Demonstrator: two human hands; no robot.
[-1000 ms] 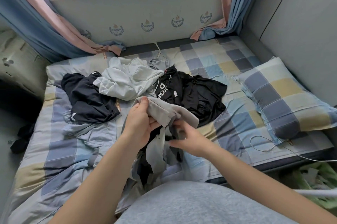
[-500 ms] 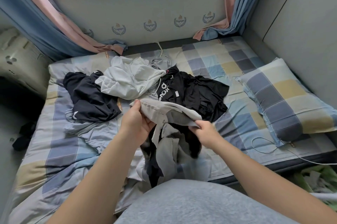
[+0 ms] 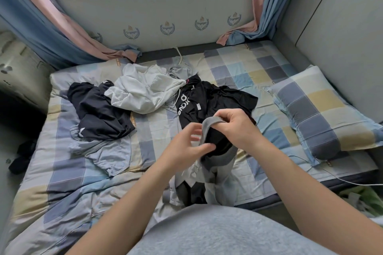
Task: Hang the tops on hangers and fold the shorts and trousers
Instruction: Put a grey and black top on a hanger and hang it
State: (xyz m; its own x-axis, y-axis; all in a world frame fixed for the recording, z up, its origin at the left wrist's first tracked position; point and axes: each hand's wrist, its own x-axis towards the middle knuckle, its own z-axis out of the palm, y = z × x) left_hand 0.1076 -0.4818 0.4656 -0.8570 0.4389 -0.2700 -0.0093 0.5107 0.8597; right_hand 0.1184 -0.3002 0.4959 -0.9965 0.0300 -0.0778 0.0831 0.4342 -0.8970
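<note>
I hold a grey garment with a black lining (image 3: 215, 159) up over the near edge of the bed; it hangs bunched down toward my lap. My right hand (image 3: 238, 128) grips its grey top edge from above. My left hand (image 3: 186, 147) is beside it, its fingertips pinching the dark fabric just below. Behind lie a black top with white lettering (image 3: 211, 101), a white hooded top (image 3: 145, 91), a dark navy garment (image 3: 97, 113) and a light blue garment (image 3: 107, 151).
The bed (image 3: 244, 68) has a checked sheet and a matching pillow (image 3: 319, 113) at the right. A white cable (image 3: 352, 182) runs along the right bed edge. Curtains hang at both back corners. A grey padded wall closes the right side.
My right hand has risen and taken the garment's top edge. My left hand has let go of that edge and dropped lower onto the dark fabric. The garment is now more bunched.
</note>
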